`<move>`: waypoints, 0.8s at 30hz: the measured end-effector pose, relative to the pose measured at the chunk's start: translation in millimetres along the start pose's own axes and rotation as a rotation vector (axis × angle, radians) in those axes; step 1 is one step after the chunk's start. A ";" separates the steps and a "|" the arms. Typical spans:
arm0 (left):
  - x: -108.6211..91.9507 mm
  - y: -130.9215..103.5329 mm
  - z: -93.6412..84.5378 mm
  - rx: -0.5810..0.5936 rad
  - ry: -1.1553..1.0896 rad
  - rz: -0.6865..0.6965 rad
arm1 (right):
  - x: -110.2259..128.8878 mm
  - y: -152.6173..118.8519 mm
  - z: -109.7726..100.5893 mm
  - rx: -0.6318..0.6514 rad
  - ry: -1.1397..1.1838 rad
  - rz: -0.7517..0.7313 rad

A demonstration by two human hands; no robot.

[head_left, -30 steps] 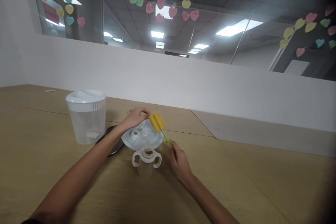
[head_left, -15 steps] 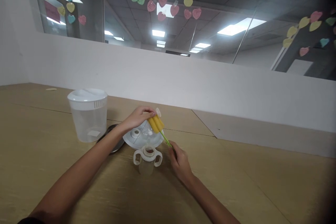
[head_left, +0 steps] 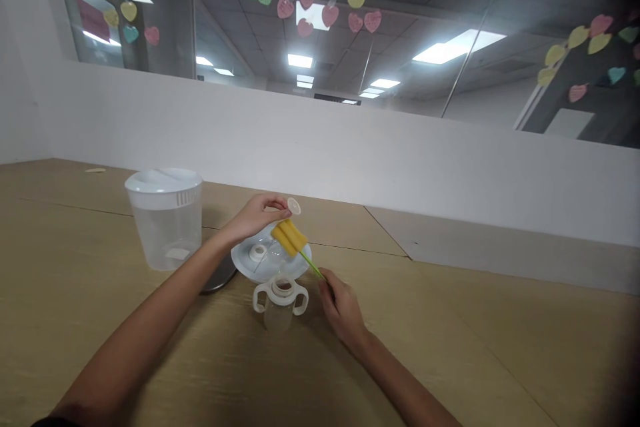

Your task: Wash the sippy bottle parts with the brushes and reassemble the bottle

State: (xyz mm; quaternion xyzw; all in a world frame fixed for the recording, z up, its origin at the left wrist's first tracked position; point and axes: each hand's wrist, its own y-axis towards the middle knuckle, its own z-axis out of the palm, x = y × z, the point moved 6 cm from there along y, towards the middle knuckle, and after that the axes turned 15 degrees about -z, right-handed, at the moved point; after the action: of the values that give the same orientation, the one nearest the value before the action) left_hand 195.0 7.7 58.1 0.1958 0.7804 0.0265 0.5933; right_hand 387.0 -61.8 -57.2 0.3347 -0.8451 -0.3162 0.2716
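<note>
My right hand point(head_left: 344, 303) is closed round the green handle of a sponge bottle brush, whose yellow sponge head point(head_left: 289, 237) points up and to the left. Just above the sponge, my left hand point(head_left: 263, 212) pinches a small round translucent disc point(head_left: 294, 206) at its edge. Beneath both hands lies a white plate point(head_left: 245, 265), with a white ring-shaped cap point(head_left: 258, 253) and a clear dome-like piece point(head_left: 278, 255) on it. In front of the plate an uncapped baby bottle point(head_left: 279, 310) with two white side handles stands upright.
A translucent lidded bucket point(head_left: 167, 227) stands to the left on the wooden table point(head_left: 425, 347). A dark round lid or tray point(head_left: 220, 277) lies partly under my left forearm. Behind the table rises a white wall point(head_left: 320, 153) below a window.
My left hand has moved slightly up and left with the disc, which now tilts to show its face. The sponge head has shifted a little left and now sits below the disc.
</note>
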 end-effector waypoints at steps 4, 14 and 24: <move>1.2 -0.5 2.7 0.068 0.014 -0.003 | 1.8 0.0 -3.4 -0.041 0.030 -0.002; 1.8 1.7 1.2 0.097 -0.053 0.032 | -2.7 -0.4 4.7 0.075 -0.027 -0.003; 1.7 -0.1 4.6 0.075 -0.056 -0.025 | 4.8 2.0 -6.8 -0.055 -0.003 -0.028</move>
State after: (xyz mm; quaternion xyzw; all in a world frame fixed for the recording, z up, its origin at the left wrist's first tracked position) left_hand 198.8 7.3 55.2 0.2085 0.7664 -0.0157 0.6074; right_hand 387.8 -66.5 -50.2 0.3386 -0.8317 -0.3434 0.2751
